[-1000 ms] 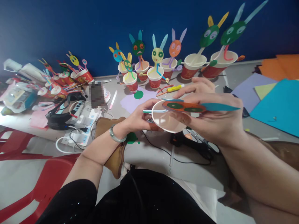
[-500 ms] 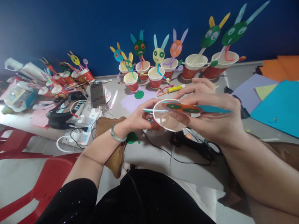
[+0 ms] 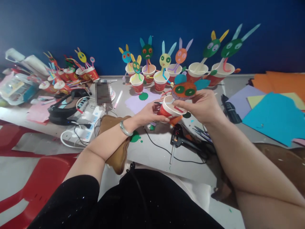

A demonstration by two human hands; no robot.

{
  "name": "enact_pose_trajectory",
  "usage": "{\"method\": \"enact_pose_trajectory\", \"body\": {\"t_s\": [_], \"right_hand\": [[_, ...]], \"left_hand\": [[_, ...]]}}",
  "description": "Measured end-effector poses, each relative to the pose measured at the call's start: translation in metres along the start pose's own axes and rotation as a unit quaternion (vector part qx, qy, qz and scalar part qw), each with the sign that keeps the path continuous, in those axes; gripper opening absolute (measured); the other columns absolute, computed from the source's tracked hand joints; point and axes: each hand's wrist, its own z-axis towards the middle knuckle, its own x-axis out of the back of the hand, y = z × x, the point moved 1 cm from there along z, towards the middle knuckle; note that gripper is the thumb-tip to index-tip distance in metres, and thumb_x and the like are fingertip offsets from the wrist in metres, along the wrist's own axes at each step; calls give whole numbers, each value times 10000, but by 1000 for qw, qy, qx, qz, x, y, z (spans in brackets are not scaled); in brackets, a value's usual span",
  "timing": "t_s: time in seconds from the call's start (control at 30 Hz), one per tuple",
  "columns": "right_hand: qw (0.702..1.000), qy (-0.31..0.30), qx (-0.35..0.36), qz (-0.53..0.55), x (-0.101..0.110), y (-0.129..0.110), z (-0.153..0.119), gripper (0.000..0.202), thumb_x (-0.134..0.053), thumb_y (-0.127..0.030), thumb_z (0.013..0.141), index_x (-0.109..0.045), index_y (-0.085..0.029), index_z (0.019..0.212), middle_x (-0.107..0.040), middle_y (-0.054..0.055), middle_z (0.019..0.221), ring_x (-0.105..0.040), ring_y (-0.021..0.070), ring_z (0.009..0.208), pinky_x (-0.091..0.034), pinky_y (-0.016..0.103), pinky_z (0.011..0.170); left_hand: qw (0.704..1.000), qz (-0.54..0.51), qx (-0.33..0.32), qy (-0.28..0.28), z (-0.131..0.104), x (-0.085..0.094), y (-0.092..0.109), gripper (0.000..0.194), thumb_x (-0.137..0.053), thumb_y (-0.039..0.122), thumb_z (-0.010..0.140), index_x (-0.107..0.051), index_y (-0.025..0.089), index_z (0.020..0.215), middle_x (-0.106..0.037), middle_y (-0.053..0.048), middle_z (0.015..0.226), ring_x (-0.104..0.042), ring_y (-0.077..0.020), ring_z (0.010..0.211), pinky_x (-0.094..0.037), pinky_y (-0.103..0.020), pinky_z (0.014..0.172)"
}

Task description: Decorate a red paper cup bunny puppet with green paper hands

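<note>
My left hand (image 3: 150, 114) is wrapped round a red paper cup (image 3: 168, 111) with a white rim, held tilted above the table. My right hand (image 3: 206, 106) pinches an orange paper animal head (image 3: 183, 91) with green eyes and blue ears, just over the far side of the cup's mouth. A pale stick or straw end shows inside the rim; whether it joins the head I cannot tell. Below the cup a black hot glue gun (image 3: 177, 138) lies on the table, its clear glue stick pointing toward me.
Along the blue wall stand several finished cup figures (image 3: 164, 60). Coloured paper sheets (image 3: 269, 117) lie at the right beside a black object (image 3: 230, 109); scissors (image 3: 201, 133) rest near the glue gun. A power strip (image 3: 92, 124) with cables and a brown cushion (image 3: 116, 143) sit left.
The orange head has turned from edge-on to facing me and now stands above the cup's rim. The cup has tipped so its red side shows. My right hand has drawn back a little.
</note>
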Motion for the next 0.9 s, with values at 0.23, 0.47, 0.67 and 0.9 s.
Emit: {"method": "enact_pose_trajectory", "body": {"t_s": [0.23,0.47,0.67,0.9], "right_hand": [[999,-7,-42,24,-1,28,6,253,-1029,-444,671,-831,-338,787,-853,-26,827,-812,274,773,-718,455,720],[994,-1,-106,40,-5,18,6,331,-1039,-446,570,-804,-277,731,-816,-4,760,-774,251,740,-693,442,753],[994,-12,-102,38,-3,26,6,378,-1070,-476,584,-804,-276,764,-823,3,773,-752,243,715,-665,414,695],[990,30,-125,54,-6,28,5,402,-1054,-429,584,-850,-237,871,-888,41,979,-780,247,859,-658,414,864]], "left_hand": [[1000,-13,16,10,6,2,-3,758,-1149,417,506,-806,123,1115,-840,-145,1164,-759,-282,1159,-550,-559,1194],[999,-32,32,28,7,1,-4,750,-1157,398,474,-799,113,1067,-826,-117,1099,-742,-232,1047,-568,-530,1138],[997,-46,42,40,9,3,-8,728,-1154,337,487,-791,101,1073,-811,-131,1135,-731,-234,1072,-560,-534,1144],[997,-56,45,24,9,3,-5,702,-1125,226,549,-814,120,1169,-805,-156,1300,-710,-283,1281,-496,-579,1258]]}}
